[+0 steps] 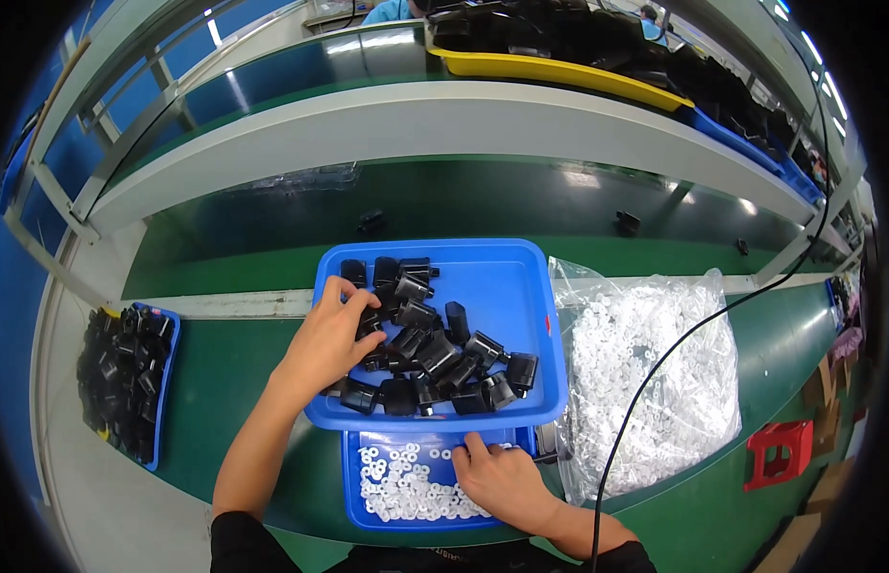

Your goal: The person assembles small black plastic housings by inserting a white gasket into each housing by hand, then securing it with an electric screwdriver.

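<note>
The large tray (521, 286) held black parts (439, 353), the partly hidden tray (353, 477) at its six o'clock white rings (396, 492); whether left hand (328, 332) or right hand (500, 482) gripped anything was unclear.

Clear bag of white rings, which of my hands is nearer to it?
Right. Your right hand is over the small blue tray, left of the clear bag. Your left hand is farther off, at the black parts in the larger blue tray.

Glossy black cylindrical parts (439, 354) lie jumbled at mixed angles in the larger blue tray (506, 286); small white rings (406, 489) lie loosely heaped in the smaller blue tray (351, 489).
</note>
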Available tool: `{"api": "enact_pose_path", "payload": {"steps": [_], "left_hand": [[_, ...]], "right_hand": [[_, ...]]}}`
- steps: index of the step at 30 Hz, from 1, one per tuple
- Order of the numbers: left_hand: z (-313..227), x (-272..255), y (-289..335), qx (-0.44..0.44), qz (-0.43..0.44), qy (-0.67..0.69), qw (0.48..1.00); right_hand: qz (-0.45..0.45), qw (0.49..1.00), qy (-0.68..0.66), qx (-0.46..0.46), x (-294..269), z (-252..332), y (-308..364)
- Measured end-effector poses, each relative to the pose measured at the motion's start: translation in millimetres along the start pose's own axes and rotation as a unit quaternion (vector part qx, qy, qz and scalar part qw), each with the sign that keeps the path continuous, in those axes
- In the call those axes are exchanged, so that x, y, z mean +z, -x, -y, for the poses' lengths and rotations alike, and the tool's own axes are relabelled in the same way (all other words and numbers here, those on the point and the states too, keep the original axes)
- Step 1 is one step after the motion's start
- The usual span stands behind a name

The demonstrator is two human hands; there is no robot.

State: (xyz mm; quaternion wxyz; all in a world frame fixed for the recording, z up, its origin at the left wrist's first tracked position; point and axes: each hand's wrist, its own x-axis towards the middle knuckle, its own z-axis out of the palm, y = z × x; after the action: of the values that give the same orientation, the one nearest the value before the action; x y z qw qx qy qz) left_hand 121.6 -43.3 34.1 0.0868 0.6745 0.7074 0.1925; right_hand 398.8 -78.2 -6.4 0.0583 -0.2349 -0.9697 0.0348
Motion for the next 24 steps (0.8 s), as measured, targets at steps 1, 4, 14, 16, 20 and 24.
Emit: {"api": "enact_pose_path", "payload": {"steps": [1,4,14,16,20,24], "left_hand": [[1,1,-3,-0.017,0.006,0.011,1.0],[3,-1,-4,-0.01,-0.013,0.035,0.999],[-31,0,68,0.007,0.012,0.635,0.773],[-33,9,79,-0.007,0.034,0.673,0.739],[-25,33,84,0.036,0.009,0.761,0.648],[-39,39,86,0.02,0.052,0.762,0.645]], "right_hand": [[-0.003,1.0,0.0,-0.012,2,-1,0],[0.0,0.994,-0.083,-0.069,9,-5,1],[-0.018,0.977,-0.21,-0.037,-17,-10,-3],[-0.012,0.975,-0.213,-0.059,-17,-13,-3],[-0.06,0.953,-0.284,-0.086,-34,-17,-6],[-0.103,0.932,-0.346,-0.046,-58,-21,-11]]}}
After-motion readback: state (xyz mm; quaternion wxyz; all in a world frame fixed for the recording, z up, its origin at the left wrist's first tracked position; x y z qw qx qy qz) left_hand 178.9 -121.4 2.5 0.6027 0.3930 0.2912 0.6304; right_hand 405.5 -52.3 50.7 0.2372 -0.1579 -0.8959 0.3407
